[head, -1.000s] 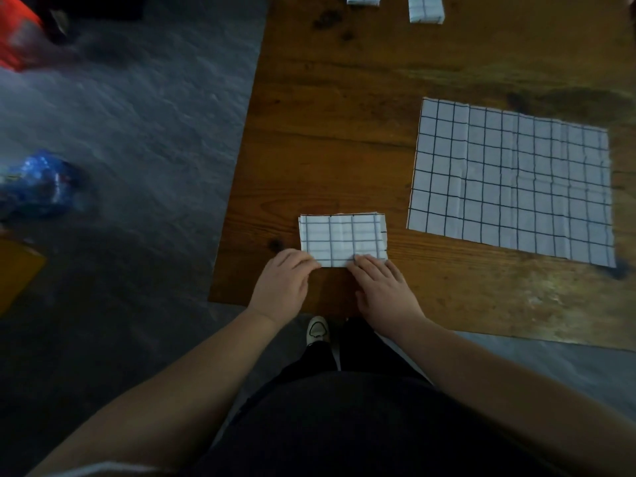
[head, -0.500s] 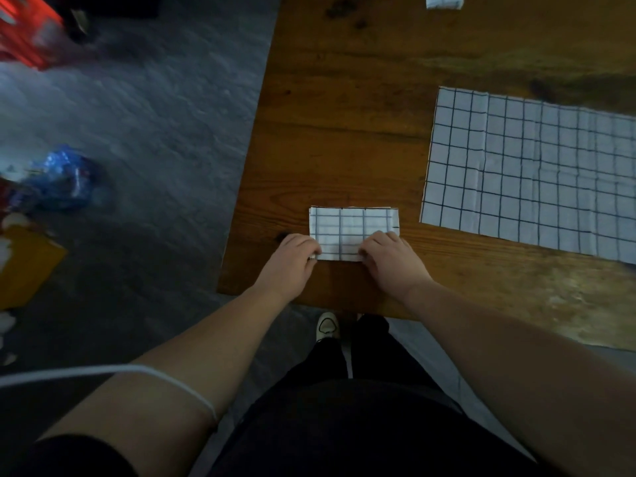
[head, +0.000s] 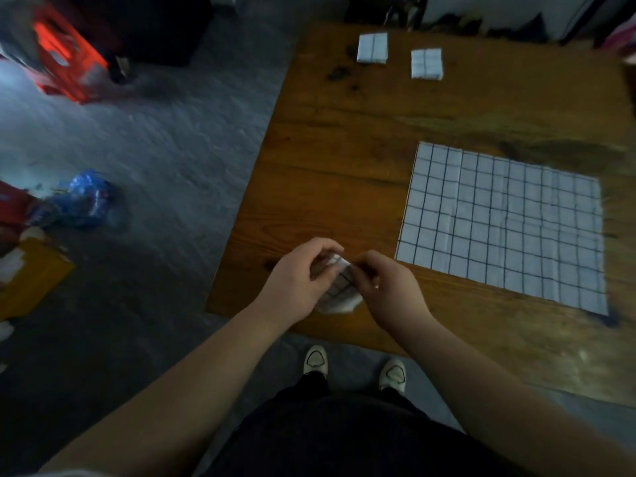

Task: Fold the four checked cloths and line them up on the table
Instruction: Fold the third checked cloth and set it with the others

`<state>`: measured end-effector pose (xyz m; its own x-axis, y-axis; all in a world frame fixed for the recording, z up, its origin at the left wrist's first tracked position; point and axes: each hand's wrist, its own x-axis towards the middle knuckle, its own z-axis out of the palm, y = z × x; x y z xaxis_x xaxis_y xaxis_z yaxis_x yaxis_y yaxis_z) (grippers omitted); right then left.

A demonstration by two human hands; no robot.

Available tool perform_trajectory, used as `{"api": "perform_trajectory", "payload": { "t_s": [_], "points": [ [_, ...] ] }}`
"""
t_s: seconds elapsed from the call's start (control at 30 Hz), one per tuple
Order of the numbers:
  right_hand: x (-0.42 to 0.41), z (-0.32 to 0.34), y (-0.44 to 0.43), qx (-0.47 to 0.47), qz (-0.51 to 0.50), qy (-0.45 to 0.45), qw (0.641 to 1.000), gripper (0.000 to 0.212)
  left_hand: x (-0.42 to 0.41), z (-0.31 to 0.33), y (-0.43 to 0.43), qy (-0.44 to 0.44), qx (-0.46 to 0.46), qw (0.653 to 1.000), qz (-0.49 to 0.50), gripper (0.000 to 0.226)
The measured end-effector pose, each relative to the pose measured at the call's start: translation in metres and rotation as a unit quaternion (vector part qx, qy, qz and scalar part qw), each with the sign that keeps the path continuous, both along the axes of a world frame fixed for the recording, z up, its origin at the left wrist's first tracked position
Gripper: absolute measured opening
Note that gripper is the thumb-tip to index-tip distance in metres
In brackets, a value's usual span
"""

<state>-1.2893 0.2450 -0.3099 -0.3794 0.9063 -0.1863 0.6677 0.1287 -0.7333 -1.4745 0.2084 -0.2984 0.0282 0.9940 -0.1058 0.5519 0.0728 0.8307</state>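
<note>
Wood fills the right side of the frame: it is a brown table (head: 344, 149). Grey floor (head: 155, 149) fills the left side.

On the table, at the middle right, a big checked cloth (head: 506, 225) lies open and flat. It is white with dark lines, and it has some soft creases.

At the upper left, on the floor, sits a red box (head: 69, 63), and it looks blurry. At the left edge, lower down, is a yellow thing (head: 31, 273), but I cannot tell what it is. Just above that is a crumpled blue bag (head: 82, 201).

My two hands are in the lower middle of the frame, over the near left corner of the table. My left hand (head: 299, 280) and my right hand (head: 389, 290) are close together. Both have their fingers curled in, and both pinch the same small cloth (head: 339, 287) between them. The left hand holds its left side and the right hand holds its right side. This cloth is folded up small and sits tilted in my grip. I cannot tell if its bottom edge touches the wood.

At the top of the frame, on the far end of the table, are two little squares. The left folded cloth (head: 372, 48) and the right folded cloth (head: 426, 63) lie near each other but do not touch.

At the bottom, below the table edge, I see my two white shoes (head: 316, 359) on the floor.
</note>
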Motion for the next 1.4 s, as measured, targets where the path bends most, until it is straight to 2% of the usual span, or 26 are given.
{"api": "perform_trajectory", "payload": {
  "t_s": [0.07, 0.13, 0.27, 0.37, 0.47, 0.57, 0.67, 0.87, 1.0, 1.1, 1.2, 1.27, 1.33, 1.4],
  "points": [
    [0.02, 0.031, 0.002, -0.024, -0.024, 0.039, 0.999, 0.007, 0.02, 0.029, -0.001, -0.068, -0.027, 0.997, 0.037, 0.023],
    [0.045, 0.06, 0.002, -0.008, -0.011, 0.056, 0.998, 0.009, 0.044, 0.056, 0.0, -0.095, -0.026, 0.993, 0.07, 0.016],
    [0.093, 0.11, 0.004, 0.054, 0.018, 0.081, 0.995, 0.018, 0.094, 0.102, 0.002, -0.141, 0.007, 0.986, 0.087, 0.008],
    [0.126, 0.138, 0.004, 0.118, 0.035, 0.082, 0.989, 0.012, 0.13, 0.129, 0.004, -0.147, 0.059, 0.984, 0.085, 0.008],
    [0.158, 0.156, 0.002, 0.165, 0.041, 0.097, 0.981, 0.01, 0.164, 0.148, 0.001, -0.123, 0.11, 0.983, 0.084, 0.006],
    [0.19, 0.17, -0.002, 0.211, 0.035, 0.117, 0.97, 0.01, 0.195, 0.162, -0.003, -0.116, 0.187, 0.972, 0.087, 0.018],
    [0.215, 0.184, -0.007, 0.289, 0.029, 0.115, 0.95, 0.014, 0.22, 0.176, -0.004, -0.068, 0.268, 0.959, 0.065, 0.017],
    [0.248, 0.192, -0.006, 0.405, 0.014, 0.101, 0.909, 0.01, 0.251, 0.194, 0.002, -0.095, 0.26, 0.959, 0.057, 0.008],
    [0.263, 0.192, -0.005, 0.447, 0.002, 0.079, 0.891, 0.02, 0.261, 0.201, 0.007, -0.074, 0.26, 0.962, 0.033, 0.009],
    [0.271, 0.192, -0.003, 0.475, -0.006, 0.06, 0.878, 0.023, 0.266, 0.204, 0.01, -0.029, 0.283, 0.959, 0.011, 0.01],
    [0.276, 0.192, -0.001, 0.498, -0.016, 0.027, 0.867, 0.024, 0.269, 0.204, 0.014, 0.079, 0.331, 0.94, 0.02, 0.012],
    [0.279, 0.191, 0.002, 0.505, -0.025, 0.003, 0.862, 0.024, 0.27, 0.207, 0.014, 0.1, 0.314, 0.944, 0.03, 0.007],
    [0.281, 0.189, 0.005, 0.513, -0.036, -0.008, 0.858, 0.024, 0.271, 0.214, 0.015, 0.004, 0.221, 0.975, 0.004, 0.005],
    [0.281, 0.187, 0.008, 0.515, -0.041, -0.013, 0.856, 0.023, 0.271, 0.217, 0.017, -0.09, 0.131, 0.987, -0.008, 0.008]
  ]
}}
